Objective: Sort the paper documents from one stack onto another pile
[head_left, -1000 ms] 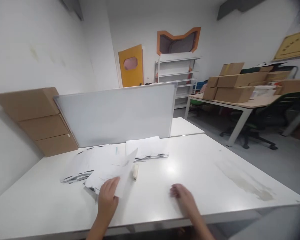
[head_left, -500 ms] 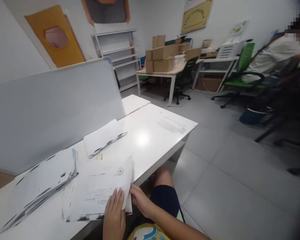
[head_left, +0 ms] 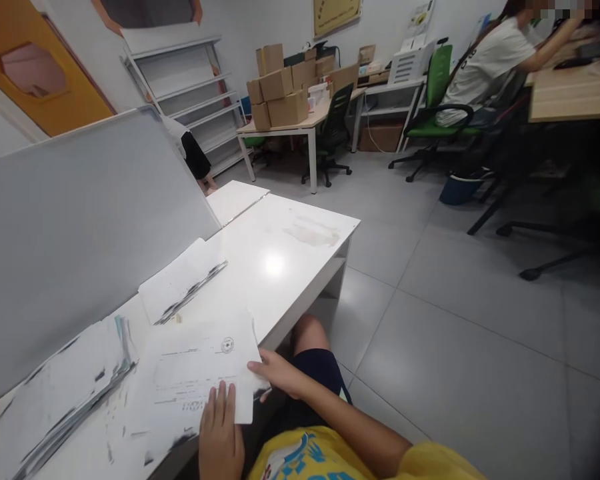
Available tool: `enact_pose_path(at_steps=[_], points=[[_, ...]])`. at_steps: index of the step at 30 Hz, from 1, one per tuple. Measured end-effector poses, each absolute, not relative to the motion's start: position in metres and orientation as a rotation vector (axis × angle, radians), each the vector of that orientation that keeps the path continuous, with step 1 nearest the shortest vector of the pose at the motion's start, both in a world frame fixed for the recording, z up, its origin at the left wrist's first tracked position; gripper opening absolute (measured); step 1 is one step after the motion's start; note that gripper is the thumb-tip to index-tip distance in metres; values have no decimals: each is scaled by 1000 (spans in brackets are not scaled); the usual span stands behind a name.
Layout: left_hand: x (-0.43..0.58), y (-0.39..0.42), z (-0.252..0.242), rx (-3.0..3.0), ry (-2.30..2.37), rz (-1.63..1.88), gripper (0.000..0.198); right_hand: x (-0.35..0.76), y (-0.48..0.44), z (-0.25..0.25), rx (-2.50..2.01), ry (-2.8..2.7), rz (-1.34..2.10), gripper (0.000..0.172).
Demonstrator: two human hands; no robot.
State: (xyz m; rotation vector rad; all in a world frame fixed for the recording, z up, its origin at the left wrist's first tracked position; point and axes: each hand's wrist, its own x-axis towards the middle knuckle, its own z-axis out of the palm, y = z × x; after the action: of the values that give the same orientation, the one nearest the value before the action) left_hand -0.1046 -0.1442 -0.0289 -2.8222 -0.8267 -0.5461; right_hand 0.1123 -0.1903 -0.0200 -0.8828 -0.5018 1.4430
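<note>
A printed sheet of paper (head_left: pixel 195 373) with a round stamp lies at the near edge of the white table (head_left: pixel 280 247). My left hand (head_left: pixel 220 433) rests on its lower edge with the fingers flat and spread. My right hand (head_left: pixel 275 373) pinches the sheet's right edge, thumb on top. Beneath the sheet is a loose stack of papers (head_left: pixel 130 427). A thicker pile of papers (head_left: pixel 55 393) sits to the left, and another small stack (head_left: pixel 180 283) lies farther back by the whiteboard.
A whiteboard panel (head_left: pixel 80 213) stands along the table's far side. Across the grey floor are a table with cardboard boxes (head_left: pixel 280 87), office chairs (head_left: pixel 430 100), a metal shelf (head_left: pixel 180 87), and a seated person (head_left: pixel 490 60) at a wooden desk at the right.
The view has swung right and down. My right hand came off the bare tabletop and took the sheet's right edge. My left hand flattened onto the sheet.
</note>
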Motion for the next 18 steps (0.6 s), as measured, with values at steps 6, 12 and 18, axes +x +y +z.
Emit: enact_pose_path(at_steps=[6, 12, 18], points=[[-97, -144, -18, -2857, -855, -423, 80, 120, -190, -20, -1200, -772, 1276, 44], [-112, -122, -8, -2936, -1286, -644, 68, 149, -205, -14, -1267, -1085, 917, 31], [-118, -89, 2, -2574, -2193, -1937, 75, 179, -197, -12, -1282, -1131, 765, 29]])
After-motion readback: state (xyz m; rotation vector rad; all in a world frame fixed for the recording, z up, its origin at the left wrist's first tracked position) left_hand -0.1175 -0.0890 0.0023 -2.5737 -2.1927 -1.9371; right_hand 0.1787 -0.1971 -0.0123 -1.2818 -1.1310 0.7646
